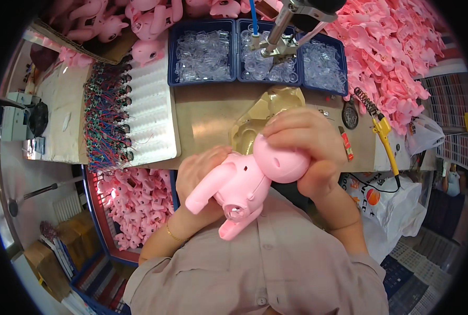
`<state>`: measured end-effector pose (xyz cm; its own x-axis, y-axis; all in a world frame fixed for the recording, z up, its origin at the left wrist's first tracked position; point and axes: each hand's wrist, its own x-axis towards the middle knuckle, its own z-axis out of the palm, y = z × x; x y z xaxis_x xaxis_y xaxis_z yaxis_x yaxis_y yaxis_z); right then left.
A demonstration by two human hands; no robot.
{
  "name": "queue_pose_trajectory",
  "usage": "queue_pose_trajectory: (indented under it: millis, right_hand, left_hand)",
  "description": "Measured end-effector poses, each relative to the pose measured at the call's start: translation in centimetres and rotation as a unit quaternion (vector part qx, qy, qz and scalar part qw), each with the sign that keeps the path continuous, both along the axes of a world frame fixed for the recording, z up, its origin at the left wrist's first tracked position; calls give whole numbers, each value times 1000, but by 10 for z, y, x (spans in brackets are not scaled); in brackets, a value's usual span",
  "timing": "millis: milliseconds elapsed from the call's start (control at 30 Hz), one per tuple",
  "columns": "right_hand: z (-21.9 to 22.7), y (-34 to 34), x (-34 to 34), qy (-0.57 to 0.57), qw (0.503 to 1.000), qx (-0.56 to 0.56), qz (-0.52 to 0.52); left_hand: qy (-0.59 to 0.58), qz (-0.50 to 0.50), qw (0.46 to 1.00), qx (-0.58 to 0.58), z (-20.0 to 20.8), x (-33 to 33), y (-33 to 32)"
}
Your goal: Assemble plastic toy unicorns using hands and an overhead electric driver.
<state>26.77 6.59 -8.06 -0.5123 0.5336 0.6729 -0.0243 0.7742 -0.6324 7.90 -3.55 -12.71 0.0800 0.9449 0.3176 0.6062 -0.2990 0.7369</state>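
Note:
Both my hands hold a pink plastic toy animal [237, 181] in front of my chest, above the near edge of the bench. My left hand [200, 170] is wrapped round the body from the left, its fingers partly hidden behind a limb. Over the rounded pink end [284, 160], which has a small slot, my right hand [315, 144] is closed with the thumb underneath. A clear part shows inside a round opening at the toy's lower end. Just beyond the toy lies a yellowish moulded fixture [247, 126], partly covered by my right hand.
Blue trays [202, 82] of clear plastic parts line the back, below a metal clamp device [281, 44]. Wired components [105, 113] lie beside a white foam tray [152, 105]. Pink parts [386, 52] heap right; more fill a crate [134, 205]. A yellow-handled tool [385, 139] stands right.

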Motion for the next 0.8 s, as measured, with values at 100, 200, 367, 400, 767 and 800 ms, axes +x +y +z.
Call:
queue_pose_trajectory:
  millis: [100,200,367,400,767,800]
  right_hand:
    - [0,-4,-9,28,996,-75,-49]
    - [-6,-9,-19,22,988,-140,-62]
    - [-11,-12,-17,-73,984,-81,-138]
    - [-13,1,3,-47,975,29,-214]
    - [104,156,7,193,967,-139,-86]
    - [109,158,3,181,963,-185,-76]
  left_hand:
    - [15,54,998,6,9,7,-2]
    - [15,21,1000,-8,2,-9,-4]
    - [-171,-10,924,-341,45,-88,-45]
    - [-32,-60,915,-397,44,-115,-47]
    - [65,70,822,-562,-3,-219,-110]
    - [31,-18,867,-497,27,-199,-73]
